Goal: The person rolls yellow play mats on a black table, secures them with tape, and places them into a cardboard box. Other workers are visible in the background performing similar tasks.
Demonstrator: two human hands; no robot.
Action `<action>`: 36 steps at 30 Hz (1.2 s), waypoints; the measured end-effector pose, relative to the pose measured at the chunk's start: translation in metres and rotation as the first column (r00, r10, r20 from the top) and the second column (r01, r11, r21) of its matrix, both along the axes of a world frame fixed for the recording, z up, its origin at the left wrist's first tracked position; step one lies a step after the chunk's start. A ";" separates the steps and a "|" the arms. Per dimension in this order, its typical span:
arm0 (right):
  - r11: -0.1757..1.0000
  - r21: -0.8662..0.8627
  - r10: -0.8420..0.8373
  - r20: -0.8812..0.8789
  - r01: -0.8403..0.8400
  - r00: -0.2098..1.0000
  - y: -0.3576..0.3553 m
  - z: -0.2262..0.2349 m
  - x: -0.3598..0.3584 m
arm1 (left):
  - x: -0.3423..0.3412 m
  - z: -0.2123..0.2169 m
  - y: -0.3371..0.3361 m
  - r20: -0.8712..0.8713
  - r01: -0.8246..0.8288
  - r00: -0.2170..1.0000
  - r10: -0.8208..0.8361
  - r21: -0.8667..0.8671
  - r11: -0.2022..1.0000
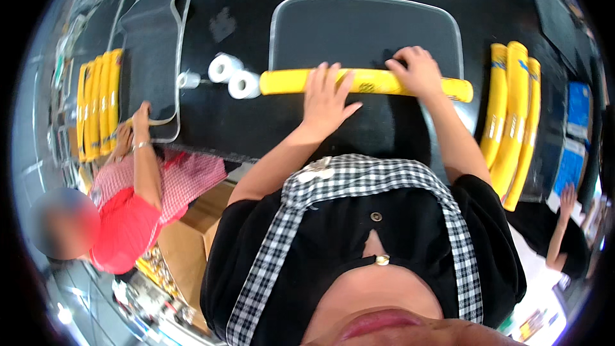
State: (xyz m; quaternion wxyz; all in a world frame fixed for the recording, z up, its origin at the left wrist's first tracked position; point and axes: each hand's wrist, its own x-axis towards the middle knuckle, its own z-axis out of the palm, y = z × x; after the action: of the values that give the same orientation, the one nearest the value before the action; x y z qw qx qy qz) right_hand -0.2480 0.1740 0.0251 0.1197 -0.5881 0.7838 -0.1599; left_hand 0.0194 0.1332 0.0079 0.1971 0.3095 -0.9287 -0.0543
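The left hand (322,102), fingers spread, rested across the left half of the yellow roll (375,81); the right hand (419,75) arched over its right half, whether gripping could not be told. This wide spacing probably steadied the roll against turning. The roll lay directly beneath the fingers of both hands. Beyond the roll, a pale-edged dark mat (365,29) reached it; beside its left end stood white rolls (244,84); right of it, three more yellow rolls (514,109) lay side by side, presumably for compactness.
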 end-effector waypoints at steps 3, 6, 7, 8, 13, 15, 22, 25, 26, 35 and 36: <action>0.999 -0.033 0.026 -0.112 -0.030 0.993 -0.022 0.006 -0.019 | -0.024 0.020 -0.038 0.059 -0.001 0.998 -0.004 0.083 0.997; 0.969 -0.169 0.155 -0.147 -0.179 0.977 -0.024 0.028 0.012 | -0.038 0.032 -0.066 0.204 -0.079 0.978 0.045 0.164 0.983; 0.942 -0.184 0.259 -0.136 -0.281 0.956 -0.020 0.022 0.019 | -0.044 0.036 -0.074 0.233 -0.093 0.971 0.048 0.187 0.978; 0.930 -0.207 0.258 -0.219 -0.303 0.941 -0.018 0.015 0.026 | -0.049 0.037 -0.080 0.264 -0.103 0.963 0.044 0.215 0.971; 0.945 -0.041 0.296 -0.307 -0.323 0.904 0.003 0.027 0.041 | -0.029 0.043 -0.056 0.209 -0.020 0.978 -0.011 0.145 0.989; 0.927 0.022 0.365 -0.280 -0.374 0.888 0.034 0.029 0.056 | -0.006 0.043 -0.023 0.175 0.041 0.982 -0.072 0.175 0.984; 0.863 0.150 0.496 -0.084 -0.482 0.864 0.109 0.027 0.098 | 0.101 0.029 0.057 -0.079 -0.518 0.847 0.526 0.103 0.849; 0.803 0.194 0.569 0.036 -0.564 0.822 0.100 0.032 0.091 | 0.126 0.000 0.064 -0.296 -0.536 0.662 0.689 0.456 0.711; 0.768 0.162 0.618 0.066 -0.620 0.783 0.093 0.030 0.087 | 0.126 0.002 0.065 -0.281 -0.535 0.676 0.682 0.450 0.715; 0.711 0.155 0.703 -0.181 -0.686 0.688 -0.017 -0.015 0.152 | 0.130 -0.001 0.066 -0.461 -0.371 0.445 0.768 0.686 0.626; 0.708 0.156 0.706 -0.188 -0.689 0.683 -0.018 -0.015 0.153 | 0.132 -0.003 0.066 -0.441 -0.401 0.480 0.758 0.659 0.637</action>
State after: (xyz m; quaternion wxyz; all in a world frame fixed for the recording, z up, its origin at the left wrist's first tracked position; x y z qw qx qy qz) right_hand -0.0954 0.1559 0.0102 0.0998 -0.8517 0.5145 -0.0034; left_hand 0.1510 0.1997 0.0051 0.4505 0.6091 -0.5720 -0.3144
